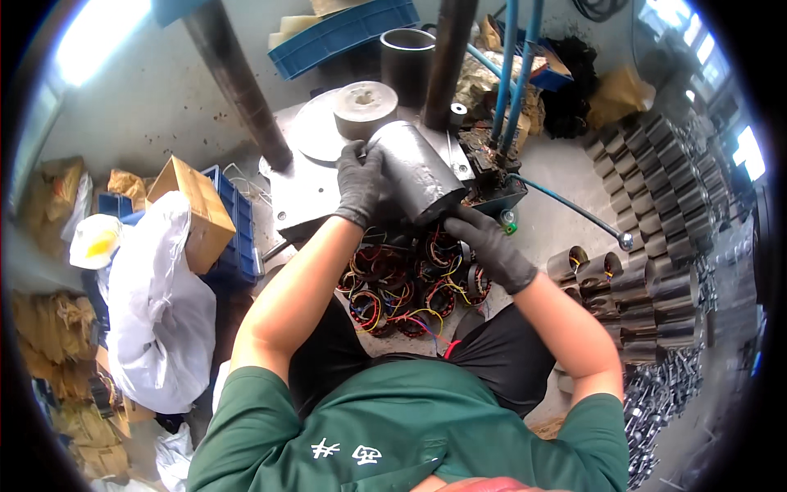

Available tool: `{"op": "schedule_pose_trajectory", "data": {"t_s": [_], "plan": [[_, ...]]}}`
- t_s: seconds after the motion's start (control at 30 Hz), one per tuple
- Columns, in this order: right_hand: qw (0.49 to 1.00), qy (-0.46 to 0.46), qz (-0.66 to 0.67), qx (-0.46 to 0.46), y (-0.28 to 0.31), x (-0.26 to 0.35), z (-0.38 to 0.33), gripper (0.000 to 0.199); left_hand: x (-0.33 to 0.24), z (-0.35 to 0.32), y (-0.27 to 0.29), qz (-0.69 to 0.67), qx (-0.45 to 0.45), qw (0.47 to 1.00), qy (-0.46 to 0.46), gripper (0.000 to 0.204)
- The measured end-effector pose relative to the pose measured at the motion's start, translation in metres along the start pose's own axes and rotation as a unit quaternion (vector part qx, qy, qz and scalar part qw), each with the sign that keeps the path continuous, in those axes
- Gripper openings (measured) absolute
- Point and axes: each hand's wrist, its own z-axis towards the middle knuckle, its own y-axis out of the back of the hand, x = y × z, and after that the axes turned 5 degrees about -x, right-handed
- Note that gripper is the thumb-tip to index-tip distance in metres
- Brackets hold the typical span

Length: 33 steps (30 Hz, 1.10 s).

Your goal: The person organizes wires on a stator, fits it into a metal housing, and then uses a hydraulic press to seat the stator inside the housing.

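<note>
Steel-grey and cylindrical, the metal motor housing (pixel 416 170) lay tilted between my gloved hands above the press plate (pixel 305 190). My left hand (pixel 361 184) gripped its upper end; my right hand (pixel 490 246) cupped it from beneath. Below sat a heap of copper-wound stators with coloured wires (pixel 410 287). Finished metal sleeves (pixel 656 271) were stacked to my right.

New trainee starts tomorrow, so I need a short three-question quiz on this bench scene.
1. True or false: both gloved hands are on the grey metal cylinder.
2. What lies in a pile below the cylinder? A) wound coils with coloured wires B) wooden blocks C) glass jars
3. On which side of the person are the metal sleeves stacked?

Key: 1 true, the left hand grips its upper end and the right hand supports it from below. 2 A, the wound coils. 3 the right.
</note>
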Motion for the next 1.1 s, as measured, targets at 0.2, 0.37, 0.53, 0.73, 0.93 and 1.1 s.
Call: {"op": "schedule_pose_trajectory", "data": {"t_s": [0.2, 0.37, 0.53, 0.73, 0.93, 1.1], "plan": [[0.917, -0.095, 0.369, -0.120, -0.078, 0.000, 0.053, 0.054, -0.032, -0.022, -0.001, -0.270, 0.169, 0.854, 0.411, 0.050], [0.931, -0.035, 0.358, -0.064, -0.094, -0.010, 0.071, 0.056, -0.016, -0.007, -0.010, -0.246, 0.168, 0.874, 0.385, 0.057], [0.902, 0.278, -0.328, -0.045, -0.071, 0.007, 0.102, 0.049, -0.020, -0.010, -0.019, -0.382, 0.130, 0.817, 0.412, 0.067], [0.907, 0.310, -0.284, -0.025, -0.079, 0.082, 0.118, 0.045, -0.051, 0.019, -0.021, -0.523, 0.179, 0.764, 0.333, 0.066], [0.803, 0.344, -0.485, 0.037, -0.081, 0.138, 0.202, 0.038, -0.052, 0.059, -0.013, -0.617, 0.250, 0.659, 0.350, 0.049], [0.531, 0.437, -0.684, 0.244, -0.051, 0.161, 0.324, 0.036, -0.054, 0.064, -0.018, -0.565, 0.324, 0.681, 0.334, 0.041]]}}
